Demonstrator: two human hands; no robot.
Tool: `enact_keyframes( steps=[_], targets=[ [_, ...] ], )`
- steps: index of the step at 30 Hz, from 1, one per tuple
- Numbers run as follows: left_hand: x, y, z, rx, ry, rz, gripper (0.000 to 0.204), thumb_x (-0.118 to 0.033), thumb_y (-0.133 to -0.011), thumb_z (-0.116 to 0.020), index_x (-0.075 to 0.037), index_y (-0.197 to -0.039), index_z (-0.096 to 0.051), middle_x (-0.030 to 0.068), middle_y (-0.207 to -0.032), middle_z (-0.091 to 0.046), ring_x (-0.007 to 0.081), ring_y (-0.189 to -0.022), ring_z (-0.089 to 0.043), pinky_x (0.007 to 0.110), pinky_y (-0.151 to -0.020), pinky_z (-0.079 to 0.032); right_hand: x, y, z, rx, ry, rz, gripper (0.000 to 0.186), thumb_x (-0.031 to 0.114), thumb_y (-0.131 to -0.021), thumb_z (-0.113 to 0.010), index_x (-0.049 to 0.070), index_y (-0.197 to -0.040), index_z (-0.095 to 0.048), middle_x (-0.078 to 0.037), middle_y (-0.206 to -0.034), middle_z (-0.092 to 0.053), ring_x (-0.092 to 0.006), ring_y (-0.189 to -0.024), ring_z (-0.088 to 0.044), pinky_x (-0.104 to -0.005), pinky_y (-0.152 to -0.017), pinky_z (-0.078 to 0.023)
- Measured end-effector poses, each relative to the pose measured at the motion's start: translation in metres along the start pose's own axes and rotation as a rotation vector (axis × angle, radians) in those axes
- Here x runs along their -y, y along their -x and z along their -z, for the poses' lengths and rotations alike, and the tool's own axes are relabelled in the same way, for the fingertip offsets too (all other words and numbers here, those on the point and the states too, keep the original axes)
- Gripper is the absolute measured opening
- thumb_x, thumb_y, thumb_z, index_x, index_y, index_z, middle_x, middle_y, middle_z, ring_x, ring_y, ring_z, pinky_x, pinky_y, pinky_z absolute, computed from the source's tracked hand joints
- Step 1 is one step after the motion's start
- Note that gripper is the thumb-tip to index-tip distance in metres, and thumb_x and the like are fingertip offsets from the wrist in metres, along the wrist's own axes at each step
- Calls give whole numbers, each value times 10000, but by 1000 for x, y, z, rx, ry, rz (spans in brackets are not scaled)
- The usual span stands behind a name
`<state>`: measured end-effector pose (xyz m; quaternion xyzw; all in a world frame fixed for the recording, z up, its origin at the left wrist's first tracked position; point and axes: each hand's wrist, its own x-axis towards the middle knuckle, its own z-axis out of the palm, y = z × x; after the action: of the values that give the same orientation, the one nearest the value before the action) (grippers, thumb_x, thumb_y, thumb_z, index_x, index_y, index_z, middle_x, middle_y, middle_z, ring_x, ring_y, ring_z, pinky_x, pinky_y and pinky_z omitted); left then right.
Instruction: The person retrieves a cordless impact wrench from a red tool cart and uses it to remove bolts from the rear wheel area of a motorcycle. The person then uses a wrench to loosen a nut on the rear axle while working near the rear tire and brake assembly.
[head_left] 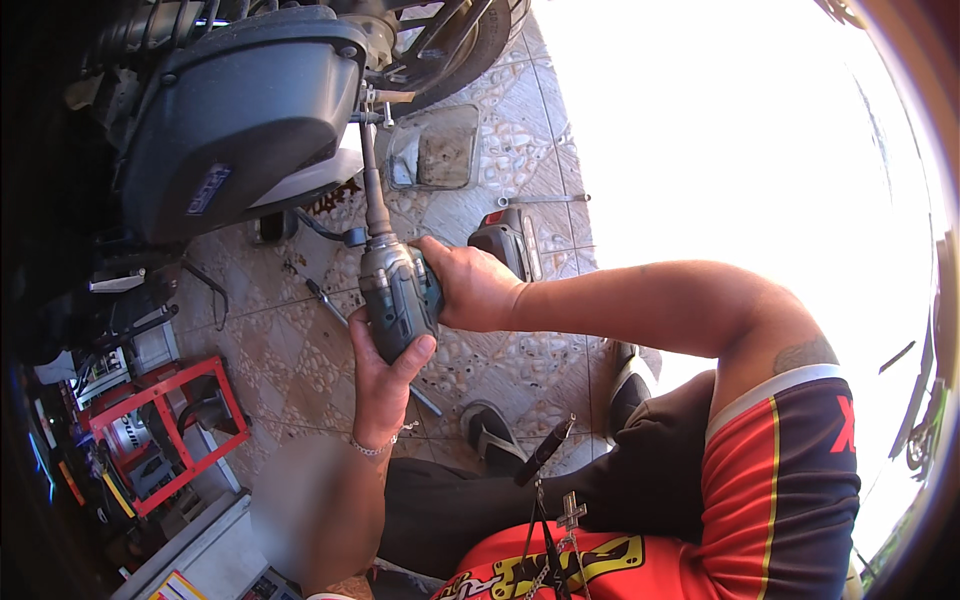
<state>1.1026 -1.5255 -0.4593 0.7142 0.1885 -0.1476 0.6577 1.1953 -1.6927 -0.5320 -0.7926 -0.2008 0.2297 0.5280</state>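
Both my hands are on a teal and dark grey impact wrench [395,290], with a long extension and socket [373,190] pointing away from me. The socket's tip reaches small metal parts [385,105] beside the black engine-side cover [250,120] of a motorcycle; whether it sits on a bolt is too small to tell. My right hand [475,285] is closed round the tool's grip. My left hand [383,375] holds the tool's rear end between thumb and fingers. A black and red battery pack [508,243] shows just beyond my right hand, which hides whether it joins the tool.
Past the cover stands the motorcycle wheel [480,50]. A clear plastic tray [435,150], a wrench [545,199] and a long-handled bar tool [328,302] lie on the patterned tiles. At left are a red metal frame [170,435] and a white cabinet [215,555]. Strong sunlight washes out the right.
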Motion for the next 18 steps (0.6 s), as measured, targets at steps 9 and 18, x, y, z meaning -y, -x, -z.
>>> enact_keyframes(
  steps=[9, 18],
  targets=[
    [5, -1, 2, 8, -34, -12, 801, -299, -856, -837, -45, -1408, -314, 67, -1247, -476, 133, -1106, -485, 322, -955, -454, -9, 0, -3, -27, -18, 98, 367, 134, -766, -731, 14, -1075, -574, -243, -945, -697, -431, -948, -691, -500, -831, -547],
    [6, -3, 2, 10, -29, 16, 832, -302, -849, -840, -45, -1432, -305, 84, -1300, -469, 151, -1159, -485, 334, -993, -450, -14, 2, -3, -32, 5, 128, 685, 124, -770, -753, 1, -1351, -413, -248, -951, -695, -432, -939, -698, -506, -808, -556]
  ],
)
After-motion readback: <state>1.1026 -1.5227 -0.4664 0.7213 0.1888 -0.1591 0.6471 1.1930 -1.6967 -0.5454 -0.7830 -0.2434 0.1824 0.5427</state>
